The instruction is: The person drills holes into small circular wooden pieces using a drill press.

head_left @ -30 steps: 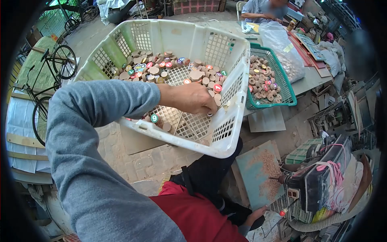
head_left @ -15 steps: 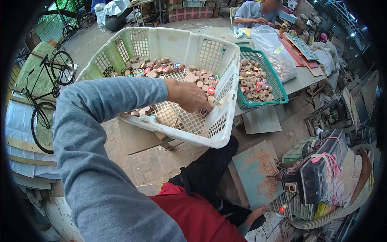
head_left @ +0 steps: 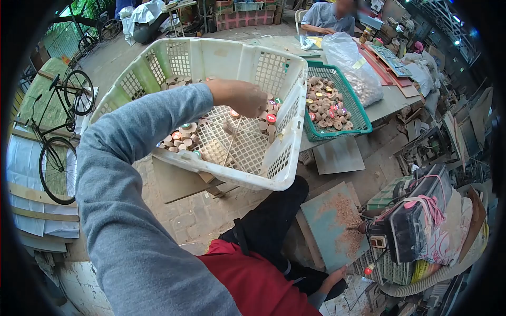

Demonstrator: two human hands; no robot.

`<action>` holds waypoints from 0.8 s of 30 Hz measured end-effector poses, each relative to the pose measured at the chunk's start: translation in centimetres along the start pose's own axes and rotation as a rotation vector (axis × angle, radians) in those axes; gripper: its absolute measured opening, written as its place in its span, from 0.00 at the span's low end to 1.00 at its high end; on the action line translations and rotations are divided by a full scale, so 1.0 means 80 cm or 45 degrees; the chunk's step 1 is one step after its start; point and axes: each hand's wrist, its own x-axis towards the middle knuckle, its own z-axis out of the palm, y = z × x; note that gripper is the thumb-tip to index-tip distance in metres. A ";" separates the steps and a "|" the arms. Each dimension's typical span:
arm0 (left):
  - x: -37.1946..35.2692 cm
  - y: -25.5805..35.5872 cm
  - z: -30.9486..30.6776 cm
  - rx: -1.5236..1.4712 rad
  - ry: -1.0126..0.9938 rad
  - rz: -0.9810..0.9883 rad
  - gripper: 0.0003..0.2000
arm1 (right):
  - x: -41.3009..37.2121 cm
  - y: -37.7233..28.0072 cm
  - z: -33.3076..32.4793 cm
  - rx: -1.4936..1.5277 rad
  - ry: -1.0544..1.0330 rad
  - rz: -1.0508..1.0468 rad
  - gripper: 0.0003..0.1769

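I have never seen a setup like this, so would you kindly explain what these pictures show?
There is no robot here: a person works with bare hands, and every picture comes from one camera worn on that person's head, looking forward and down. The left hand, in a grey sleeve, is over a white crate of round wooden pieces, some with coloured, numbered faces. Whether it holds one cannot be made out. The right hand is low on the right, near a board strewn with shavings; its grip is unclear too. On the table beyond are a green basket of similar pieces and a clear bag. Another person sits at the far side.
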 end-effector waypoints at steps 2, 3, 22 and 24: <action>-0.003 0.018 0.006 -0.336 0.537 0.123 0.10 | 0.000 -0.004 0.001 -0.006 -0.004 -0.020 0.39; 0.000 0.022 0.014 -0.333 0.542 0.126 0.10 | 0.000 -0.004 0.001 -0.032 0.015 -0.017 0.39; 0.015 0.041 0.101 0.188 0.686 0.200 0.31 | 0.009 0.028 0.001 -0.088 0.085 -0.069 0.32; 0.030 0.011 0.116 0.176 0.523 0.341 0.28 | 0.005 0.037 -0.006 -0.144 0.063 -0.040 0.32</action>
